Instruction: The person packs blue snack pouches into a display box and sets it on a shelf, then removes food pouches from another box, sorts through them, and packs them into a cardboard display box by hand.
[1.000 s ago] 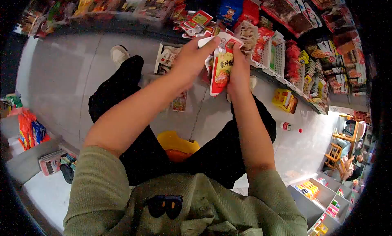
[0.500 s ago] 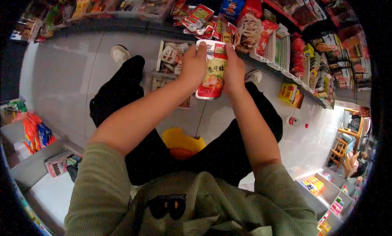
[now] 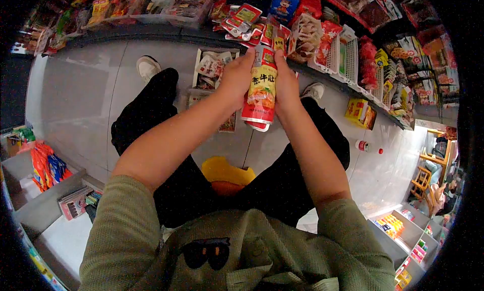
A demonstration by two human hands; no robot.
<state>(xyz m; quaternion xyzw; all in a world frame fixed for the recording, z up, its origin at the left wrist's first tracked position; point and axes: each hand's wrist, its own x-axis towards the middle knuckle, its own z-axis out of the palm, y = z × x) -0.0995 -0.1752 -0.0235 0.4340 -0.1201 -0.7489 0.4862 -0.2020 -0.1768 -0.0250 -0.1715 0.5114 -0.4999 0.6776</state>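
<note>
Between my two hands is a red and yellow snack packet (image 3: 261, 92) with Chinese lettering and a food picture facing up. A second red packet edge (image 3: 260, 126) shows beneath its lower end; how many are stacked there I cannot tell. My left hand (image 3: 236, 78) grips the left edge, thumb near the top. On the right edge my right hand (image 3: 287, 87) is closed in the same way. Just beyond the fingers lies a heap of red snack packets (image 3: 244, 19) on the shelf. A box of small packets (image 3: 209, 69) sits on the floor left of my left hand.
White baskets (image 3: 348, 54) of snacks line the shelf to the right. A yellow box (image 3: 360, 113) and a bottle with a red cap (image 3: 368, 147) are on the tiled floor (image 3: 75, 97). Something yellow (image 3: 227, 171) lies between my legs. Grey bins (image 3: 45, 195) stand at left.
The packet in my hands has tilted and bowed inward, its face narrower. A second packet's edge now shows below it. Both hands have drawn slightly closer together.
</note>
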